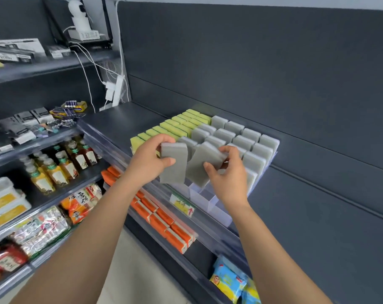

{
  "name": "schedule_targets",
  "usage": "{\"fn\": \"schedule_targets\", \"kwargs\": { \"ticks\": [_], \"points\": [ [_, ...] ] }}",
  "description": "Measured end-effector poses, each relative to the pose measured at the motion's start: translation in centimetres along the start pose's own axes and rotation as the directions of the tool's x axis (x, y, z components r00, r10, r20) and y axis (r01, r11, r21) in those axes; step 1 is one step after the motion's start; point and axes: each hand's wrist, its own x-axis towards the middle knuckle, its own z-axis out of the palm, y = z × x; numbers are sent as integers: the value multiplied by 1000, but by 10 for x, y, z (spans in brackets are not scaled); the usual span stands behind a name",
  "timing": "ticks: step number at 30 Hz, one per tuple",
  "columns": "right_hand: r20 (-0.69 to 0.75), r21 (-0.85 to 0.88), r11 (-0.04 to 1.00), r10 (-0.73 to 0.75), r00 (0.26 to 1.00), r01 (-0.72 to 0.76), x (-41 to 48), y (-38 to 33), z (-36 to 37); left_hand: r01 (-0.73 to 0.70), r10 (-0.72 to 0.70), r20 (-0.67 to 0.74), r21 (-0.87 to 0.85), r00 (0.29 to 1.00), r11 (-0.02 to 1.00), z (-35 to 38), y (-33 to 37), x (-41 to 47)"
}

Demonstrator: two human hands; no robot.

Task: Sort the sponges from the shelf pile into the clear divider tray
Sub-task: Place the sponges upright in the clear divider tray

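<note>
A clear divider tray (210,199) sits on the dark shelf, its back rows filled with upright yellow-green sponges (175,126) on the left and grey sponges (241,137) on the right. Its front compartments show bare clear plastic. My left hand (150,160) grips one grey sponge (174,164) upright above the tray's front left. My right hand (229,174) pinches a second grey sponge (204,163), tilted, just right of the first. Both sponges hang over the front compartments, nearly touching each other.
The dark shelf (120,121) stretches left of the tray, with a clear front rail carrying a price label (181,204). Below are orange packs (164,222) and blue packets (232,279). Bottles (61,165) and noodle packs fill the left shelves. Cables and a power strip (117,89) hang at the back.
</note>
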Motion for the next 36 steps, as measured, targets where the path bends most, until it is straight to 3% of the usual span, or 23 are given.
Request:
{"fn": "schedule_targets", "kwargs": {
  "ticks": [8,20,26,36],
  "points": [
    [-134,-68,989,120,984,-130,0,-2,44,-190,163,151,192,975,963,-15,-28,41],
    [-237,-53,982,164,958,-182,4,-3,60,-233,189,218,196,957,953,-12,-41,72],
    [-177,-115,968,202,963,-224,1,6,65,-250,190,248,239,950,938,-11,-43,78],
    [-23,-497,868,-32,999,17,4,2,72,-329,250,268,307,930,893,-10,-48,85]
  ]
}}
